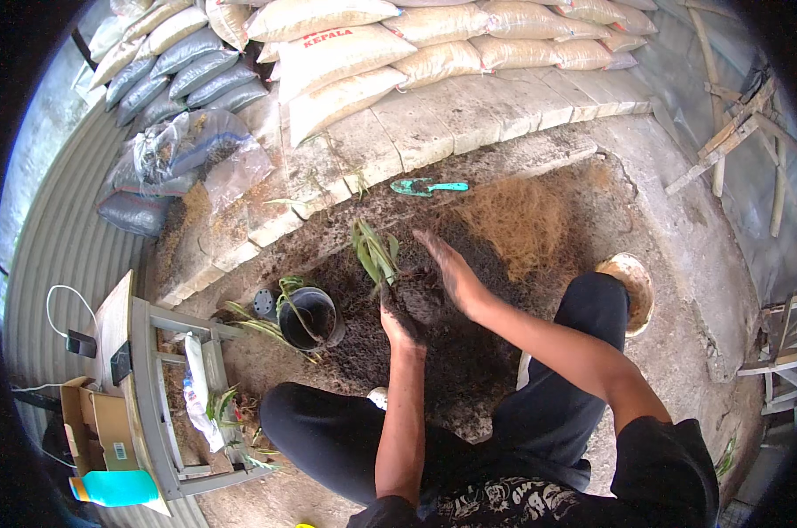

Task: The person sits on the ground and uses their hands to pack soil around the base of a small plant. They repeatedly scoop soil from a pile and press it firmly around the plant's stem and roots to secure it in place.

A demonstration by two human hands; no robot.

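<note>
My left hand (400, 323) holds a leafy green plant (375, 254) at its base, with a dark clump of soil and roots (419, 297) against the palm and fingers. Just to the right of the clump, my right hand (452, 272) is raised with its fingers extended and nothing in it; it is slightly blurred. Both hands are over a pile of dark soil (464, 356). A black plastic pot (309, 319) with drooping leaves at its rim stands left of the soil. Beyond the hands lies a turquoise hand trowel (429, 187).
Brown fibre (520, 224) lies at the soil's upper right, near a round, dirty container (638, 294) beside my knee. Filled sacks (438, 63) are stacked behind a concrete ledge (398, 138). A wooden table (144, 396) with a cardboard box (101, 429) and turquoise bottle (115, 488) stands left.
</note>
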